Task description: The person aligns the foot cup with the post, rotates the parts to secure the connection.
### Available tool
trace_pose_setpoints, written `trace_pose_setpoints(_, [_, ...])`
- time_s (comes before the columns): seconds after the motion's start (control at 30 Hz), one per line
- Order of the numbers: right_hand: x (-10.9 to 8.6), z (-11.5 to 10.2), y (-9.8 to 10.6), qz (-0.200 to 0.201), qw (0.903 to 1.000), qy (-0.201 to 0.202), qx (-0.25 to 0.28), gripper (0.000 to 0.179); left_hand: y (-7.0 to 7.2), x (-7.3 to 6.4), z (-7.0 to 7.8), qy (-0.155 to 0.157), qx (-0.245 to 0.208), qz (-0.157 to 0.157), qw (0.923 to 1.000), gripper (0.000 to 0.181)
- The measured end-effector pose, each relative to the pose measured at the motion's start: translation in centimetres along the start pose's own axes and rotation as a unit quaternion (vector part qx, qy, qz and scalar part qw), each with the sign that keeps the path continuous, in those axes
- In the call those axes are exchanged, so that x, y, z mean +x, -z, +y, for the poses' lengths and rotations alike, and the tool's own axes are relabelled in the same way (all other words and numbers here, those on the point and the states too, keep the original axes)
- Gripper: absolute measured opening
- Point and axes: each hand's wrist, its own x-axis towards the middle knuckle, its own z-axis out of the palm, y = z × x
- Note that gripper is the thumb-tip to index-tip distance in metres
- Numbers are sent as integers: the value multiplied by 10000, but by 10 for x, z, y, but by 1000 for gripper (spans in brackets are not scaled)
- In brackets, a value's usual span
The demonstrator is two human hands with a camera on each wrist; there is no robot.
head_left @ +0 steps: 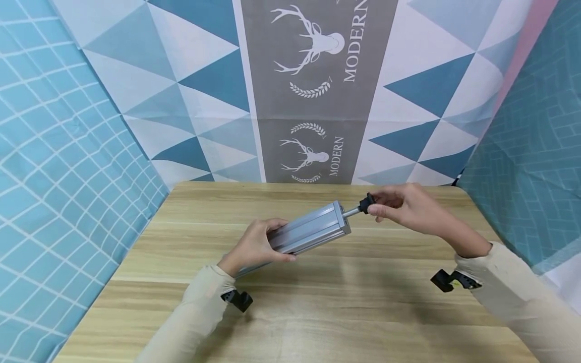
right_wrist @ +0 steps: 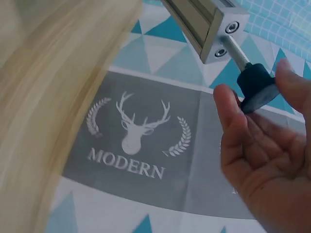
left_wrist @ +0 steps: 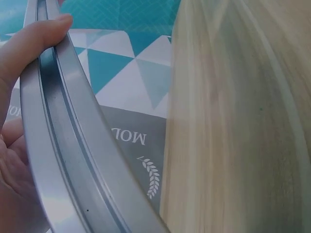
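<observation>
My left hand (head_left: 258, 244) grips a long silver aluminium profile (head_left: 313, 227), thumb on the near side and fingers over the far side. The profile is held tilted above the table, its end pointing up and right. In the left wrist view the thumb lies across the grooved face of the profile (left_wrist: 73, 126). Out of its end face, beside two bolts, sticks a threaded rod (right_wrist: 237, 53) carrying a black levelling foot (right_wrist: 256, 87). My right hand (head_left: 408, 209) pinches that foot between thumb and fingers at its wide base.
Below lies a wood-grain table (head_left: 317, 312). Behind its far edge hangs a patterned cloth (head_left: 313, 91) with deer heads and triangles. Blue tiled-pattern sheets (head_left: 59, 151) stand along the left and right sides. Each sleeve carries a black wrist mount (head_left: 238, 300).
</observation>
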Motion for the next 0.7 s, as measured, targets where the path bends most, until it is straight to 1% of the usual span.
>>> trace_pose_setpoints(0.07, [2,0,-1,12,9991,-362,230,33,-1,0,0,13,-37,-3,10000,68])
trace_pose_setpoints(0.13, [3,-1,-1,26,9979,-599,236,33,-1,0,0,12,-38,11,10000,68])
trace_pose_setpoints(0.17, [4,-1,-1,28,9977,-656,192,34,-1,0,0,4,-28,14,10000,67])
trace_pose_setpoints(0.23, [3,-2,0,-1,9983,-587,34,36,-1,0,0,9,-17,36,10000,67])
trace_pose_setpoints(0.3, [2,-2,2,-68,9992,-361,-149,40,0,0,0,22,-15,59,10000,67])
trace_pose_setpoints(0.33, [1,-2,3,-121,9994,-204,-255,46,0,0,0,36,-21,64,10000,67])
trace_pose_setpoints(0.4, [-1,-2,6,-183,9985,223,-458,60,1,0,0,54,-25,64,10000,68])
trace_pose_setpoints(0.47, [-1,-3,8,-187,9951,679,-688,70,1,0,0,55,-7,56,10000,68])
trace_pose_setpoints(0.53, [-2,-3,8,-97,9901,1096,-875,70,1,0,0,48,5,54,10000,68])
trace_pose_setpoints(0.6, [-1,-2,8,73,9852,1415,-968,66,1,1,-1,38,32,60,10000,68])
trace_pose_setpoints(0.67, [-1,-1,7,205,9824,1561,-1001,62,1,1,-1,35,38,69,10000,68])
trace_pose_setpoints(0.7, [0,-1,6,263,9823,1549,-1021,61,1,1,-1,30,43,75,10000,68])
